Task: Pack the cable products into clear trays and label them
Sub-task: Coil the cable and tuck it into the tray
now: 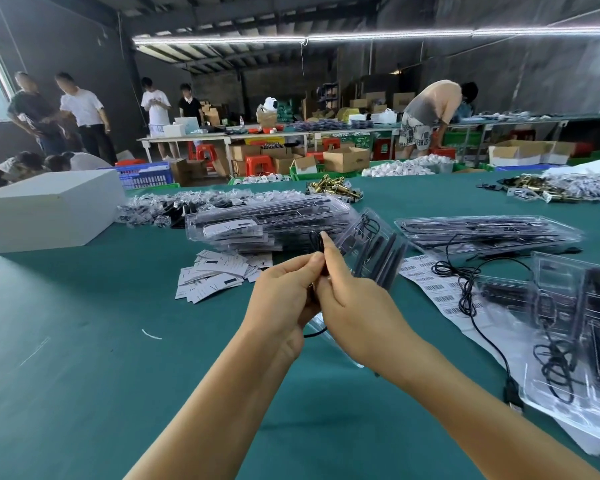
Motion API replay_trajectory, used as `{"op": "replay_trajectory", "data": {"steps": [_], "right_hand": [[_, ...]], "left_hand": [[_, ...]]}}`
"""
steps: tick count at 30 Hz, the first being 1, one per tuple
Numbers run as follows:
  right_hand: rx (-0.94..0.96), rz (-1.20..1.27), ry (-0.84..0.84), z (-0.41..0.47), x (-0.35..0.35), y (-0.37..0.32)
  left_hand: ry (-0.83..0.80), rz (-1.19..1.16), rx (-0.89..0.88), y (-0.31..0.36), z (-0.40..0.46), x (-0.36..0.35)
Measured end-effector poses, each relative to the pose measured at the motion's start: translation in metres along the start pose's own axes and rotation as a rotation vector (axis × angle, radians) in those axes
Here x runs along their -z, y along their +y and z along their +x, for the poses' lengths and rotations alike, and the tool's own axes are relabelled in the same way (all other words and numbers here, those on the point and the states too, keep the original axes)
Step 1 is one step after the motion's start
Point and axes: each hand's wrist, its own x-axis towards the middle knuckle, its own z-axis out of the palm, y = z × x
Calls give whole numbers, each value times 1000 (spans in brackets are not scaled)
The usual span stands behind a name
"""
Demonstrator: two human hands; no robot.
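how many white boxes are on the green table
1. The white box sits at the table's far left, beside a heap of bagged parts. Others may lie outside the view.

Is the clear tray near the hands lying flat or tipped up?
Tipped up. The clear tray slants off the green table behind the right hand; the left hand pinches a black cable.

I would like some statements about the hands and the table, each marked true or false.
1. Both hands, left hand and right hand, pinch a thin black cable. True.
2. The table cover is red. False: it is green.
3. The barcode label sheet lies right of the hands. True.
4. The white box stands on the right of the table. False: it stands on the left.
5. The paper cards lie in a loose pile. True.
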Motion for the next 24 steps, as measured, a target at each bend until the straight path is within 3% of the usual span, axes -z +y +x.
{"op": "replay_trajectory", "data": {"steps": [7,11,18,24], "right_hand": [[-154,607,-87,5,4,1],[-215,815,-139,3,8,-3],[-193,654,-142,8,5,7],[-151,549,-225,13,17,17]], "left_hand": [[77,-229,61,17,16,21],[93,-344,129,25,20,32],[154,-434,125,26,19,32],[141,-298,118,20,21,30]]}}
